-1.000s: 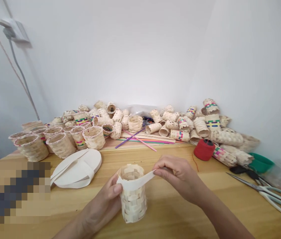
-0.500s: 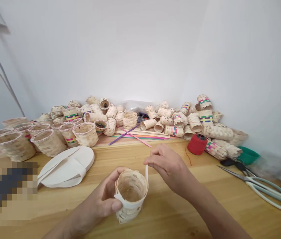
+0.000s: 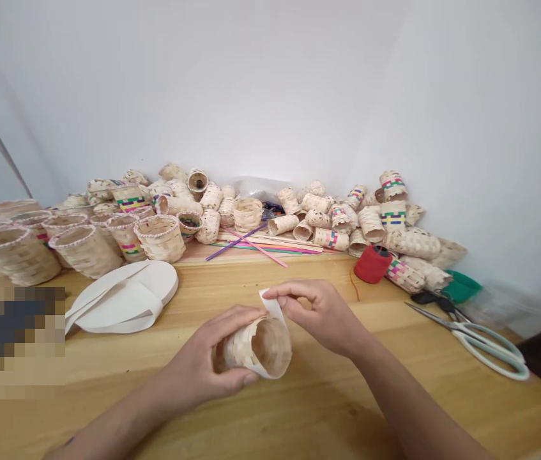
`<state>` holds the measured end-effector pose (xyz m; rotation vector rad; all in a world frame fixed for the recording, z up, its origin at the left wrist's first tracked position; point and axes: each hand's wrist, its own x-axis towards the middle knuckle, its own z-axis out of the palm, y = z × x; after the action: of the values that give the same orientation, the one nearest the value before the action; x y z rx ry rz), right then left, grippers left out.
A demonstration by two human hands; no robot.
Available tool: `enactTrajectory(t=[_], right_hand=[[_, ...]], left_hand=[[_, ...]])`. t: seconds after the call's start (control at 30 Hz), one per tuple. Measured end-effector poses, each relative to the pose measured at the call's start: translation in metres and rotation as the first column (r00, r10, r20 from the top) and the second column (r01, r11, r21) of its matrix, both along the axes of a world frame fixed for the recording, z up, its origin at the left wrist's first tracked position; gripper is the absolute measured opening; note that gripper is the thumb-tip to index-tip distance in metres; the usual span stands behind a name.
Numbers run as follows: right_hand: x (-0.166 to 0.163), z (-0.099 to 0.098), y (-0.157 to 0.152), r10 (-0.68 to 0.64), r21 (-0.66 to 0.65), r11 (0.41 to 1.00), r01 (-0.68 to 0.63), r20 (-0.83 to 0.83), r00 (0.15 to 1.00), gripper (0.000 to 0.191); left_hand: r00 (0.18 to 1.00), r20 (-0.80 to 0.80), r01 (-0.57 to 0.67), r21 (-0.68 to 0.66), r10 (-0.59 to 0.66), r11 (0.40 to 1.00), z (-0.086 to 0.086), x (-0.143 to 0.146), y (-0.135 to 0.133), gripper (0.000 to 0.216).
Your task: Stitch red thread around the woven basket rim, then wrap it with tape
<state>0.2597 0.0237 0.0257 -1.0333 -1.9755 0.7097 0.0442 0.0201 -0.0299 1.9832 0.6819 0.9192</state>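
Observation:
My left hand (image 3: 207,364) is wrapped round a small woven basket (image 3: 255,348) of pale strips, tipped so that its mouth faces to the right. A white flat strip (image 3: 271,305) runs round the basket's rim. My right hand (image 3: 320,313) pinches the free end of that strip just above the rim. Both hands hover over the wooden table (image 3: 270,415) near its front.
A coil of white strip (image 3: 124,297) lies to the left. Finished rimmed baskets (image 3: 83,246) stand at the back left, a heap of woven tubes (image 3: 327,220) along the wall. Coloured strips (image 3: 260,246), a red thread spool (image 3: 372,264), scissors (image 3: 478,335) and a green bowl (image 3: 462,287) lie right.
The basket has been tipped from upright onto its side, mouth to the right. The white strip has gone further round the rim, and my right hand has followed it down.

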Motion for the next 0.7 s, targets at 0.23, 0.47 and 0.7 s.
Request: enactTrajectory(t=[0.23,0.47,0.7], right_hand=[[-0.002,-0.007,0.005,0.029,-0.086,0.995,-0.041,-0.139,0.990,0.019],[-0.004,-0.006,0.004,0.034,-0.033,0.999,-0.039,-0.129,0.991,0.038],[-0.013,0.010,0.002,0.021,0.034,0.999,-0.020,-0.051,0.998,0.040]], left_hand=[[0.990,-0.113,-0.085,-0.004,0.084,0.996,0.000,0.004,-0.007,0.055],[0.981,-0.158,-0.080,0.211,0.115,0.974,0.000,0.006,-0.007,0.052],[0.957,-0.236,-0.083,0.329,0.167,0.941,0.004,0.009,-0.007,0.047]])
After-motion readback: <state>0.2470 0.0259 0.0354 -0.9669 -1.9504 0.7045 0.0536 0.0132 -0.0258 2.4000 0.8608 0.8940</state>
